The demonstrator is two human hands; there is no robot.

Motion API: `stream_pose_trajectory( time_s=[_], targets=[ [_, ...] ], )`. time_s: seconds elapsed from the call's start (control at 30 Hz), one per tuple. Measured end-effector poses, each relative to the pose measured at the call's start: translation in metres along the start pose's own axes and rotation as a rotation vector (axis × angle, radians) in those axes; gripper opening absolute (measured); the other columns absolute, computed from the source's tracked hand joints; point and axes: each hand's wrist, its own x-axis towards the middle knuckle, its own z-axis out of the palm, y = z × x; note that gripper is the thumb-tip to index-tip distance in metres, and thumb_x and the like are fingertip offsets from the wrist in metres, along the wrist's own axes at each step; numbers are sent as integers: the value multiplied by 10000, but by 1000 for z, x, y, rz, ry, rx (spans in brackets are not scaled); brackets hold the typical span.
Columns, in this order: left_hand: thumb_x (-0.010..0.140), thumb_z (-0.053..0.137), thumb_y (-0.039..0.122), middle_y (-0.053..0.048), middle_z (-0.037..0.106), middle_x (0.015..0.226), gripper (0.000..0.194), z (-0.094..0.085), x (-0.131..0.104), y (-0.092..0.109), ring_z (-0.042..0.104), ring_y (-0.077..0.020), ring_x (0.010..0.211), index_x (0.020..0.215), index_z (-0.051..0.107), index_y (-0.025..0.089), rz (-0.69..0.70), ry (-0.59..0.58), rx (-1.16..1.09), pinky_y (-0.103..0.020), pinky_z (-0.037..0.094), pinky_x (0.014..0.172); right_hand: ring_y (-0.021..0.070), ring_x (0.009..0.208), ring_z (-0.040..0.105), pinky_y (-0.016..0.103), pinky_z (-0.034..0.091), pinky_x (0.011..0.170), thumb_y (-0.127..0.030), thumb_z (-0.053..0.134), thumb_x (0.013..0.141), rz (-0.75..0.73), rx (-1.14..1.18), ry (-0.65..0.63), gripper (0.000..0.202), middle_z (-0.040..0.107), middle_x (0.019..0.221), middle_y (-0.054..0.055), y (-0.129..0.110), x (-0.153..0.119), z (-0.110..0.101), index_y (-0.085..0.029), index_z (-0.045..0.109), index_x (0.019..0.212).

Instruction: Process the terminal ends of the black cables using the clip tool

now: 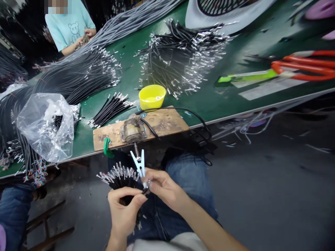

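The left hand (pixel 122 211) pinches black cables (pixel 122 182) above the lap; the right hand (pixel 167 191) pinches the lower end of a pale blue clothespin (pixel 141 168) close beside the left fingertips. From the clothespin, a grimy motor (pixel 132 130) on a wooden board (pixel 169 120) sits at twelve o'clock, a plastic bag (pixel 45 136) at ten, orange-handled pliers (pixel 278 67) at two.

I can't make out the small dark piece (pixel 145 191) between the left hand (pixel 125 205) and right hand (pixel 166 190), which partly cover it. Orange handles (pixel 314 75) blur past my view's right edge; the top crops the white slatted housing (pixel 222 7).
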Motion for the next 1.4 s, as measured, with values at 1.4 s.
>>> stream_pose_trajectory(
  time_s=[1.4],
  targets=[
    [663, 689, 194, 5, 720, 584, 44, 9, -18, 3, 670, -161, 516, 640, 724, 207, 144, 258, 154, -234, 534, 539, 212, 868, 580, 338, 441, 842, -332, 778, 548, 167, -162, -266, 488, 659, 921, 53, 23, -4, -11, -162, 660, 990]
  ],
)
